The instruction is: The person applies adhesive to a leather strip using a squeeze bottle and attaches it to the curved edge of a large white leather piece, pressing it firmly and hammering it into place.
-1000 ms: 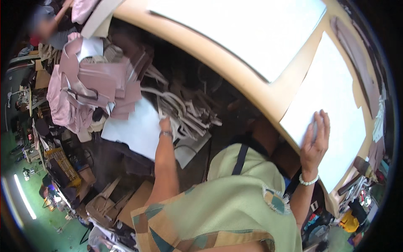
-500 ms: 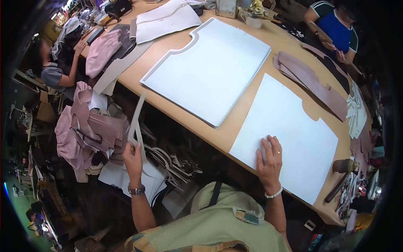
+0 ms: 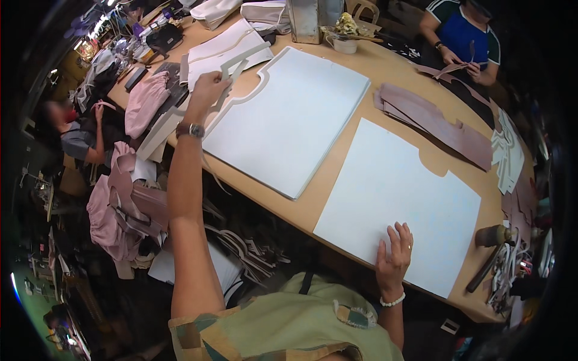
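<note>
My left hand [image 3: 208,93] is stretched far forward, closed on a thin grey strip [image 3: 245,56]. The strip is bent, and its upper end reaches over the far corner of a stack of white panels [image 3: 289,126]. A grey curved edging lies along the left side of that stack. By the table's near edge, my right hand [image 3: 395,256] rests on a single white panel [image 3: 397,186] with a notch cut in its far right side. Its fingers are extended and hold nothing.
Mauve pieces [image 3: 436,123] lie beyond the single panel. A brush-topped pot [image 3: 495,236] and a dark-handled tool [image 3: 483,274] are at the right. Pink cloth [image 3: 108,210] and cut strips [image 3: 247,249] pile up below the table's left side. Two people work nearby, at the left and far right.
My left hand has swung forward from below the table edge to the far stack, carrying the strip. My right hand has slid slightly toward me, still on the panel. The view has shifted a little.
</note>
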Action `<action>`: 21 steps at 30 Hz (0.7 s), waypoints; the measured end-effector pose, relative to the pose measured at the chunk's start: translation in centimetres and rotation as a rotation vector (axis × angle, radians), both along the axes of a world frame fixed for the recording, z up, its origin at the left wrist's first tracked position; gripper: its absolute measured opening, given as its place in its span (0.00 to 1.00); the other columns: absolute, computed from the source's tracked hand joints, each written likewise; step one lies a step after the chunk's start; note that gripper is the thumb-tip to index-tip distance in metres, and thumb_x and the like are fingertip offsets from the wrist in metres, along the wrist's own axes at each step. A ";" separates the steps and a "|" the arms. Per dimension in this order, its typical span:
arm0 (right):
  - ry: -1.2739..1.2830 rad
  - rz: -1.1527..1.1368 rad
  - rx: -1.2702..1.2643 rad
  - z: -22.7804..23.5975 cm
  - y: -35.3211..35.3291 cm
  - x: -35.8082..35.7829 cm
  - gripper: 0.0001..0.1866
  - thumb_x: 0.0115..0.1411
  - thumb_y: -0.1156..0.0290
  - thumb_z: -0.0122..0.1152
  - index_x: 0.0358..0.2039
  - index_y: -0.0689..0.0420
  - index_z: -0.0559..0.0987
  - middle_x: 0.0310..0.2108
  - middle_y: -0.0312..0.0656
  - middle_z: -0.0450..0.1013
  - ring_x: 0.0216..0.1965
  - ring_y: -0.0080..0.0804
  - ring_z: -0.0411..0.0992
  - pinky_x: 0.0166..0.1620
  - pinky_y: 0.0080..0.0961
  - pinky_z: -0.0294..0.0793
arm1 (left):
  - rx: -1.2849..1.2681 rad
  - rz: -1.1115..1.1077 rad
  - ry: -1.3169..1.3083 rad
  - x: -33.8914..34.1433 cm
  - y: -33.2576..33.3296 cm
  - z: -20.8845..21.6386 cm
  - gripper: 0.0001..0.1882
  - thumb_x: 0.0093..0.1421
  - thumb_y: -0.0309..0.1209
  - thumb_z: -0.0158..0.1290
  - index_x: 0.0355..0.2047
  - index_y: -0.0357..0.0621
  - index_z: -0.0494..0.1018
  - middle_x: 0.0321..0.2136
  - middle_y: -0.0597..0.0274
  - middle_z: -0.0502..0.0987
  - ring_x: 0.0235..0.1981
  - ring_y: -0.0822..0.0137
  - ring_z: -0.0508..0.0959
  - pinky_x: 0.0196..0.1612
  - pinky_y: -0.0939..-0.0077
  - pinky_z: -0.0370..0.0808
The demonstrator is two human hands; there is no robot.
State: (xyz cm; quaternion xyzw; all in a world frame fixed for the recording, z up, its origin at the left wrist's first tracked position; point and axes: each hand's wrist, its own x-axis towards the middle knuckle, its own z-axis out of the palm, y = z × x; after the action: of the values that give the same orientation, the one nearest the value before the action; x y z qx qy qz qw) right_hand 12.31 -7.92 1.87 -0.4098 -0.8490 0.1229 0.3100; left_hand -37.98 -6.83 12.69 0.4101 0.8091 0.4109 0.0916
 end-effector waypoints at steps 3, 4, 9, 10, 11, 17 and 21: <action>-0.039 -0.038 -0.019 -0.6 0.2 0.1 0.16 0.51 0.78 0.57 0.43 0.62 0.73 0.48 0.49 0.67 0.54 0.52 0.61 0.56 0.49 0.57 | -0.043 -0.059 -0.054 -2.7 4.3 -1.5 0.13 0.55 0.33 0.54 0.31 0.31 0.74 0.22 0.63 0.75 0.21 0.74 0.73 0.26 0.80 0.69; -0.052 -0.043 -0.024 -0.5 0.3 -0.2 0.16 0.51 0.77 0.57 0.43 0.62 0.73 0.48 0.50 0.67 0.54 0.52 0.61 0.56 0.49 0.57 | -0.057 -0.071 -0.071 -3.6 5.5 -2.0 0.14 0.55 0.33 0.54 0.31 0.31 0.74 0.22 0.63 0.75 0.21 0.74 0.73 0.26 0.79 0.69; -0.116 -0.061 -0.052 -0.3 0.2 -0.3 0.17 0.51 0.76 0.57 0.44 0.62 0.73 0.48 0.50 0.66 0.54 0.53 0.61 0.56 0.50 0.56 | -0.235 0.021 0.212 -6.9 9.7 -3.4 0.13 0.52 0.35 0.53 0.33 0.39 0.77 0.24 0.58 0.79 0.25 0.66 0.77 0.31 0.72 0.72; -0.116 -0.051 -0.057 -0.2 0.1 -0.5 0.17 0.51 0.75 0.57 0.44 0.62 0.73 0.48 0.50 0.66 0.54 0.53 0.61 0.57 0.50 0.56 | -0.196 0.032 0.249 -8.6 9.8 -3.9 0.13 0.52 0.35 0.53 0.33 0.40 0.77 0.25 0.58 0.79 0.27 0.64 0.78 0.32 0.71 0.72; -0.122 -0.051 -0.058 -0.2 0.2 -0.5 0.17 0.51 0.75 0.57 0.44 0.62 0.73 0.48 0.50 0.66 0.54 0.53 0.61 0.57 0.51 0.56 | -0.151 0.033 0.280 -9.4 10.2 -4.3 0.13 0.53 0.36 0.52 0.34 0.41 0.77 0.25 0.57 0.79 0.28 0.63 0.78 0.34 0.70 0.72; -0.127 -0.066 -0.065 -0.1 0.1 -0.7 0.17 0.51 0.75 0.57 0.44 0.63 0.73 0.49 0.50 0.66 0.54 0.53 0.61 0.56 0.52 0.55 | -0.062 0.119 0.488 -9.6 10.4 -3.4 0.14 0.57 0.38 0.46 0.37 0.46 0.76 0.29 0.57 0.79 0.32 0.53 0.77 0.38 0.62 0.73; -0.116 -0.059 -0.072 0.0 0.2 -0.7 0.17 0.52 0.75 0.57 0.44 0.63 0.73 0.49 0.50 0.66 0.54 0.53 0.61 0.56 0.52 0.56 | -0.053 0.036 0.739 -9.4 9.8 -2.4 0.14 0.53 0.38 0.52 0.36 0.45 0.77 0.28 0.58 0.79 0.30 0.55 0.78 0.36 0.64 0.74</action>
State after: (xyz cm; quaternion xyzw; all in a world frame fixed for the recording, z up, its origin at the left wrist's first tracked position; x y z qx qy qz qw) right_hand 11.63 -7.76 1.83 -0.4519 -0.8483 0.1201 0.2486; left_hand -47.39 3.00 10.33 0.5141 0.8049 0.2158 -0.2032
